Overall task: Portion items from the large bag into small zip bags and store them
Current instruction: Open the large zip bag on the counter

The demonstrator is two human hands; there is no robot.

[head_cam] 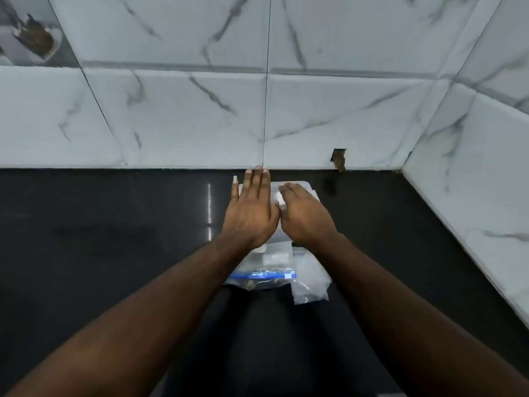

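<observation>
Both forearms enter from the bottom edge and converge over the middle of the dark worktop [114, 230], which meets a marble-tiled wall [315, 118] at the rear and at the right. Directly beneath the wrists lies the large bag [264, 260], a clear bag with a blue zip strip [263, 275] at its near end; its long axis runs from the person toward the rear wall, and whitish items show faintly through the plastic. A separate piece of clear plastic [310, 285], probably one or more small zip bags, lies just beside the zip strip on the right side, partly under the right forearm. The left hand [252, 213] is flat, fingers straight and together, pointing at the wall, and grips nothing; whether its palm presses the plastic or hovers above it cannot be determined. The right hand [306, 216] is alongside, nearly touching the left, fingers relaxed and slightly bent downward over the far right portion of the plastic, holding nothing visible. Judgement: the zip opening lies behind both hands, toward the person, so either hand must draw back to reach it; the right hand is nearer the separate plastic.
</observation>
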